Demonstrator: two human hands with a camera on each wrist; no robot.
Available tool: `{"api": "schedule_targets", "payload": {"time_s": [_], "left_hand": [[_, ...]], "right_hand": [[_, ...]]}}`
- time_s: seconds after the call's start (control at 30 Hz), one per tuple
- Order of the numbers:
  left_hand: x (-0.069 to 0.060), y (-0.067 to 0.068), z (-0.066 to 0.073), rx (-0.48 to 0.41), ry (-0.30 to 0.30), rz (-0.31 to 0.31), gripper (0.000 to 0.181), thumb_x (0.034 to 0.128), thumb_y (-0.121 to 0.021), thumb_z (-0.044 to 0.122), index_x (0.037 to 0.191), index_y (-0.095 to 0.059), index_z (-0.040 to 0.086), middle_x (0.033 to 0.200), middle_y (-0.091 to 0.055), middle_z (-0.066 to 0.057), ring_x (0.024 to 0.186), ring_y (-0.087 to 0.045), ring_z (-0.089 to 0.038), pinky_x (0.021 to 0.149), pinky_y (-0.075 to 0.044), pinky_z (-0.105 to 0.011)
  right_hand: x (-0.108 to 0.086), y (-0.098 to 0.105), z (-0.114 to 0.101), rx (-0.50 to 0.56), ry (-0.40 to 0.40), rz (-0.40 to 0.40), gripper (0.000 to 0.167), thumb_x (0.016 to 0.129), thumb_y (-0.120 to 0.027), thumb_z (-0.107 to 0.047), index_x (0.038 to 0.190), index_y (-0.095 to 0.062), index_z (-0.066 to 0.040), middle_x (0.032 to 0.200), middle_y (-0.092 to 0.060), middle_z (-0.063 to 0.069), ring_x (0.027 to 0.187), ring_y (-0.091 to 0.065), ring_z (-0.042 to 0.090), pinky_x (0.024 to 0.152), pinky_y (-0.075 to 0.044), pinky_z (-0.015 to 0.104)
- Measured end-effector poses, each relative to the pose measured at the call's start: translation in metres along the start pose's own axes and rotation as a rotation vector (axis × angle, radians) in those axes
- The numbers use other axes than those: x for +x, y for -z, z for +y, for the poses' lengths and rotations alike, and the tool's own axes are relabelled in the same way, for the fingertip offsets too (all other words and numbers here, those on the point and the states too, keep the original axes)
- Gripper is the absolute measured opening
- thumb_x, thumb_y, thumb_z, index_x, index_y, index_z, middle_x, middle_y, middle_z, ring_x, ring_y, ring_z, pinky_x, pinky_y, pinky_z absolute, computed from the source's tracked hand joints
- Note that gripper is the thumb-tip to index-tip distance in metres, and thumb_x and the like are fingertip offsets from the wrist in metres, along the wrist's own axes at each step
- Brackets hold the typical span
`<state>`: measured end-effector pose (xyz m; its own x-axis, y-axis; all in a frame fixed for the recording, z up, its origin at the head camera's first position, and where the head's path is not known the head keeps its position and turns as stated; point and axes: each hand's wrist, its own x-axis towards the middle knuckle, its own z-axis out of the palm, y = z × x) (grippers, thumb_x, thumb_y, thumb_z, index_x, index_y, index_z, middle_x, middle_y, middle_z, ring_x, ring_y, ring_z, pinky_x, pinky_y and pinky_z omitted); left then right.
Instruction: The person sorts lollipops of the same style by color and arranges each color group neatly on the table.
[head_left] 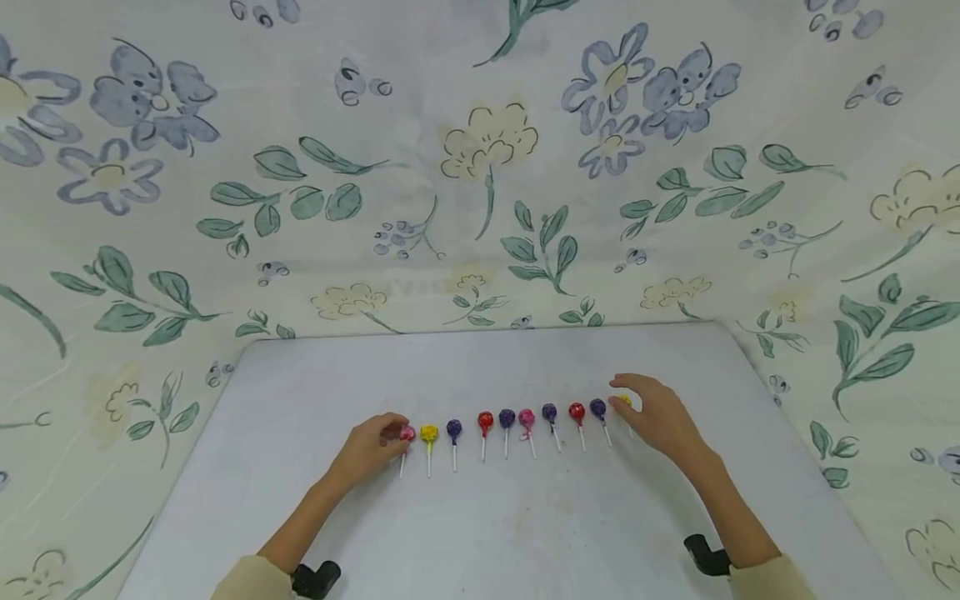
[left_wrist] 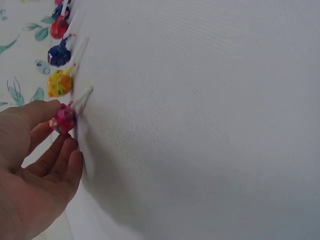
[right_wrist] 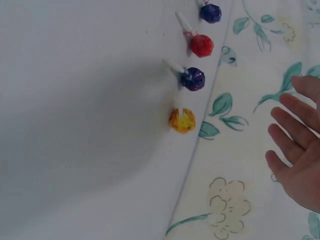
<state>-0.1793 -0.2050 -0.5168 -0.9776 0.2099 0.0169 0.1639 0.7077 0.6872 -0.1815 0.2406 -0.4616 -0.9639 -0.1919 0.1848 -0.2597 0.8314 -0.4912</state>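
A row of wrapped lollipops lies on the white table, sticks towards me. At the row's left end my left hand (head_left: pixel 370 450) pinches the head of a pink lollipop (left_wrist: pixel 64 119) between thumb and fingers; its white stick shows free. A yellow lollipop (head_left: pixel 429 433) and a purple lollipop (head_left: pixel 453 428) lie just beside it. My right hand (head_left: pixel 660 418) hovers by the right end, fingers apart and holding nothing. Nearest to it is another yellow lollipop (right_wrist: pixel 182 120), partly hidden by the hand in the head view, then a purple lollipop (right_wrist: pixel 193 79) and a red lollipop (right_wrist: pixel 201 45).
Mid-row lie a red lollipop (head_left: pixel 485 420), a pink lollipop (head_left: pixel 526 418) and several others, with small gaps between them. The white table (head_left: pixel 480 533) has rounded far corners. Floral cloth (head_left: pixel 420 192) hangs behind and spreads around it.
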Motion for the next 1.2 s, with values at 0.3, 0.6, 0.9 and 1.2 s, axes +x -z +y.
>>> {"api": "schedule_targets", "payload": {"time_s": [0.3, 0.6, 0.9, 1.2], "left_hand": [[-0.003, -0.003, -0.005, -0.056, -0.003, 0.029, 0.028, 0.0897, -0.071, 0.002, 0.117, -0.066, -0.001, 0.109, -0.068, -0.012, 0.102, -0.064, -0.029, 0.090, -0.054, -0.045], [-0.004, -0.006, -0.011, -0.096, 0.027, 0.047, 0.025, 0.0902, -0.072, 0.002, 0.115, -0.068, 0.002, 0.109, -0.068, -0.009, 0.101, -0.064, -0.027, 0.091, -0.054, -0.043], [-0.001, -0.003, -0.014, -0.129, 0.098, 0.039, 0.024, 0.0911, -0.071, 0.005, 0.115, -0.069, 0.004, 0.102, -0.067, -0.004, 0.094, -0.061, -0.021, 0.085, -0.053, -0.037], [-0.002, -0.002, -0.015, -0.164, 0.104, 0.026, 0.025, 0.0913, -0.071, 0.006, 0.116, -0.069, 0.003, 0.101, -0.066, -0.005, 0.094, -0.059, -0.021, 0.082, -0.052, -0.030]], "right_hand": [[0.008, -0.022, -0.017, 0.041, 0.034, -0.038, 0.031, 0.094, -0.071, -0.015, 0.122, -0.068, -0.002, 0.128, -0.064, 0.016, 0.125, -0.054, 0.038, 0.103, -0.043, 0.055], [0.019, -0.048, -0.029, 0.062, 0.073, -0.072, 0.033, 0.093, -0.073, -0.019, 0.122, -0.069, -0.004, 0.126, -0.066, 0.014, 0.124, -0.056, 0.036, 0.102, -0.045, 0.052], [0.033, -0.075, -0.043, 0.050, 0.064, -0.152, 0.036, 0.092, -0.074, -0.025, 0.125, -0.070, -0.010, 0.126, -0.067, 0.010, 0.114, -0.062, 0.032, 0.098, -0.049, 0.048], [0.041, -0.098, -0.049, 0.037, 0.070, -0.189, 0.037, 0.092, -0.074, -0.029, 0.125, -0.070, -0.013, 0.127, -0.067, 0.007, 0.123, -0.057, 0.031, 0.104, -0.044, 0.048]]}}
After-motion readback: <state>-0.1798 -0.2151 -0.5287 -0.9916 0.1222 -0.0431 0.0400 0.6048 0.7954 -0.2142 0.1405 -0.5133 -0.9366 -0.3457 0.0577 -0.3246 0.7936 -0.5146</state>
